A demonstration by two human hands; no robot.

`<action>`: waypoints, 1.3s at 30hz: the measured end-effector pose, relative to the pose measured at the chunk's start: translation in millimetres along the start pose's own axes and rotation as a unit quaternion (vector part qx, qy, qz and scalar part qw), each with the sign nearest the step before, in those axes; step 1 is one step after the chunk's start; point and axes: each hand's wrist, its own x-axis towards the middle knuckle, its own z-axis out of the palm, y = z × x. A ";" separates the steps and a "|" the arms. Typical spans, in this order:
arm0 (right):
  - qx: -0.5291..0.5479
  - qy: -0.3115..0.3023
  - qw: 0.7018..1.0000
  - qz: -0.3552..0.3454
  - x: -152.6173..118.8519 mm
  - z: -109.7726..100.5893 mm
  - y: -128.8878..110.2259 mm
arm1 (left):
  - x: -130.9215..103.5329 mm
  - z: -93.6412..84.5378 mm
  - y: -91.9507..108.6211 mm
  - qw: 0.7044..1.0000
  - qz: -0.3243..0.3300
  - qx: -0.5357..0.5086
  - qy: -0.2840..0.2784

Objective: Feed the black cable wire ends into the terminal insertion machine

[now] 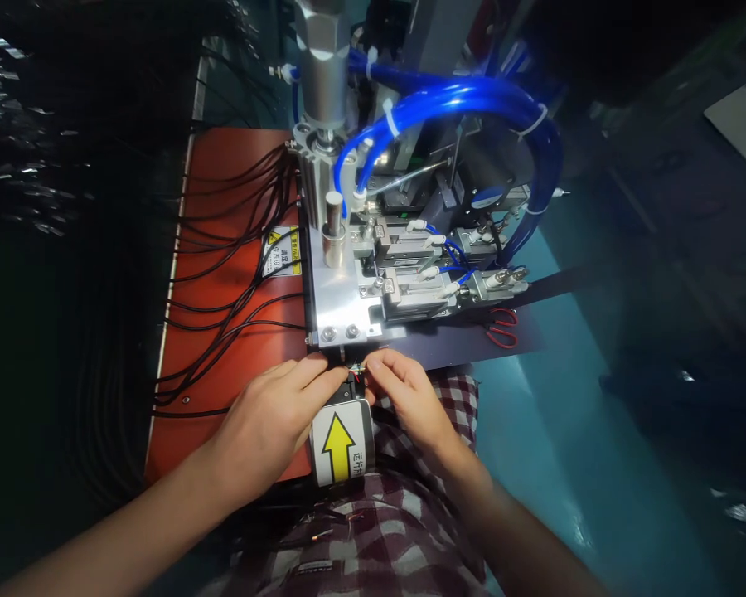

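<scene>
Both my hands meet at the near end of a metal machine fixture (pixel 341 298), just above a white label (pixel 341 439) with a yellow arrow. The fingers of my left hand (pixel 273 406) are closed at a small bundle of thin wires (pixel 356 369) with light and red strands. From the other side, my right hand (pixel 407 390) pinches the same wires between thumb and forefinger. Fingertips cover most of the bundle, and its exact ends are too small to make out. A black block sits directly below the fingertips.
Black cables (pixel 224 323) run across an orange-red panel (pixel 236 448) on the left. Blue air hoses (pixel 472 95) arch over several pneumatic cylinders (pixel 414 294). Red-handled scissors (pixel 503 327) lie at right. A cable with bare strands (pixel 339 518) rests over checked cloth (pixel 404 539) on my lap.
</scene>
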 end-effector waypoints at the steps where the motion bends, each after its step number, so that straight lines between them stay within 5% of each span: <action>1: -0.001 0.005 1.000 -0.001 0.0 0.6 -0.3 | 0.2 0.3 -0.2 1.000 0.002 0.000 0.003; 19: -0.037 -0.008 0.999 -0.020 3.5 -2.7 -1.8 | 3.4 -0.6 0.6 1.000 0.020 -0.015 0.005; 29: 0.031 -0.015 0.999 -0.002 1.8 -10.2 3.9 | 3.6 0.3 2.6 0.999 0.020 0.009 0.023; 39: 0.009 0.004 1.000 0.008 3.8 0.5 -0.1 | 3.5 1.1 0.0 0.999 0.024 0.001 0.030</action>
